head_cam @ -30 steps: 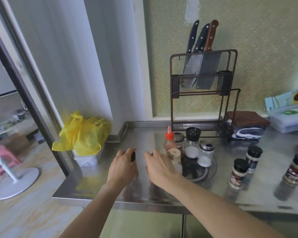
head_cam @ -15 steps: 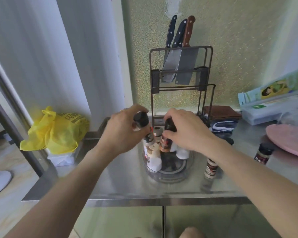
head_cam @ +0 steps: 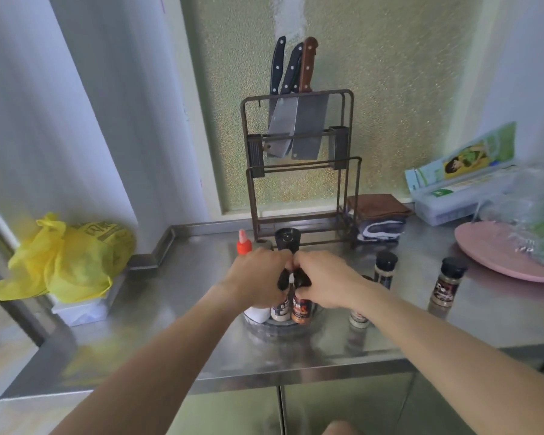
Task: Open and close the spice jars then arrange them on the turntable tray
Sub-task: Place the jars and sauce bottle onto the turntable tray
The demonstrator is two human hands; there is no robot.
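My left hand point(head_cam: 258, 274) grips the black cap of a pale-labelled spice jar point(head_cam: 280, 309). My right hand point(head_cam: 325, 277) grips the black cap of an orange-labelled spice jar point(head_cam: 301, 309) right beside it. Both jars stand upright on the clear turntable tray point(head_cam: 278, 331) at the counter's front. Behind my hands on the tray stand a red-capped bottle point(head_cam: 244, 244) and a black grinder point(head_cam: 286, 238); other jars there are hidden. Off the tray to the right stand three black-capped jars: one point(head_cam: 358, 317) partly behind my right forearm, one point(head_cam: 384, 268) further back, one point(head_cam: 446, 285) far right.
A knife rack point(head_cam: 299, 171) with three knives stands against the wall behind the tray. Folded cloths point(head_cam: 379, 219), a pink plate point(head_cam: 500, 255) and a film box point(head_cam: 462, 196) lie at the right. A yellow bag point(head_cam: 66, 262) sits left of the steel counter point(head_cam: 186, 340).
My hands went from holding two jars up above the tray to lower down, with both jars now standing on the tray side by side. The camera shifted slightly.
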